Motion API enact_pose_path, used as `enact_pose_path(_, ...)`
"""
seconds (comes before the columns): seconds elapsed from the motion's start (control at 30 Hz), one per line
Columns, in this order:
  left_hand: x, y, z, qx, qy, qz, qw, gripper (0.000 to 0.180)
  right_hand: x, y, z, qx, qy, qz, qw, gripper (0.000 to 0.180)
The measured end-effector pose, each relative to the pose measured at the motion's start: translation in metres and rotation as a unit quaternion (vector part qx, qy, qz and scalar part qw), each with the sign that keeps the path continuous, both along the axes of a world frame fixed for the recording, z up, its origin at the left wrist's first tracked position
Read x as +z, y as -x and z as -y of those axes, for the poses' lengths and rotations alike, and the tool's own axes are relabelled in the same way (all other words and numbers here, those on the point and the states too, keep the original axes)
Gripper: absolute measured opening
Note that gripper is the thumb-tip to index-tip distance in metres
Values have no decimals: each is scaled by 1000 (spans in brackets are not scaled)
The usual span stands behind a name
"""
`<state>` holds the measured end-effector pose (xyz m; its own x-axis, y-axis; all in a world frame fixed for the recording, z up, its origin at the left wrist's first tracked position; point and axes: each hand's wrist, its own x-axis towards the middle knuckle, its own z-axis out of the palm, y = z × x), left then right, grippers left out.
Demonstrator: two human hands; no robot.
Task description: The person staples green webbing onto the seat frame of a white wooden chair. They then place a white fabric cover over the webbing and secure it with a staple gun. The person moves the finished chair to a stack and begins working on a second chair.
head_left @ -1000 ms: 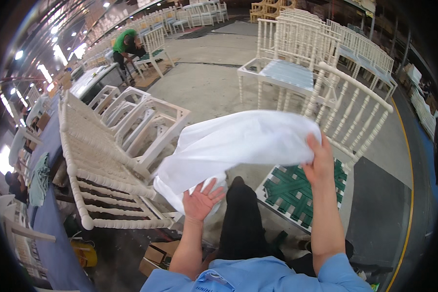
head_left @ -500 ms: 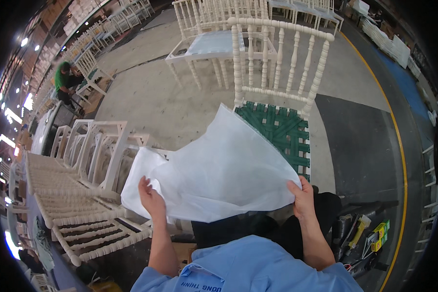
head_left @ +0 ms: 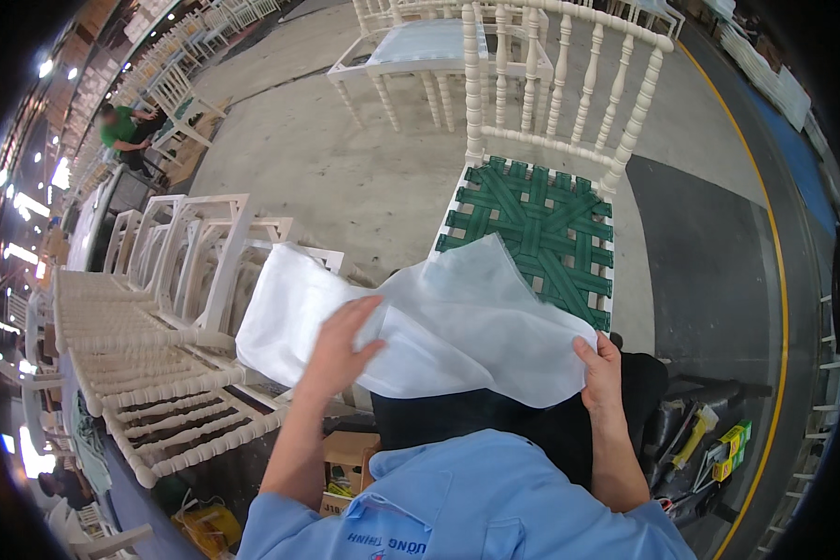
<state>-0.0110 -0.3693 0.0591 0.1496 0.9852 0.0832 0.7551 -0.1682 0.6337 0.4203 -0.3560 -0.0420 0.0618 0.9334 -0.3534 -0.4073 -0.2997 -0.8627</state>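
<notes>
A thin white cloth spreads between my hands, above my lap and over the near edge of a chair seat. Its corner is pinched in my right hand, thumb on top. My left hand rests on or just above the folded left part of the cloth, fingers stretched out and thumb apart. In front of me stands a cream chair with a turned-spindle back. Its seat of woven green webbing shows crossed diagonal strips; the cloth hides the seat's front left part.
Cream chairs lie stacked at the left. Another chair with a pale seat stands ahead. Hand tools and a yellow-green box lie at my right, a cardboard box at my left. A person in green sits farther off.
My left hand has moved right and up across the cloth, its fingers now flat. The cloth's raised far corner has dropped and folded over, uncovering more green webbing. My right hand still pinches its corner.
</notes>
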Motion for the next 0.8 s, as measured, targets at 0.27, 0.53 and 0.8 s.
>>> enact_pose_path(0.27, -89, -8, -11, 113, 30, -70, 991, 48, -2, -17, 14, -8, 22, -37, 999, 29)
enact_pose_path(0.53, -26, -8, -90, 87, 65, 201, 973, 25, 4, -51, -12, -104, 24, -91, 990, 28)
enact_pose_path(0.8, 137, -55, -266, -31, -100, 268, 958, 19, 113, -115, -157, -151, -64, -41, 986, 21)
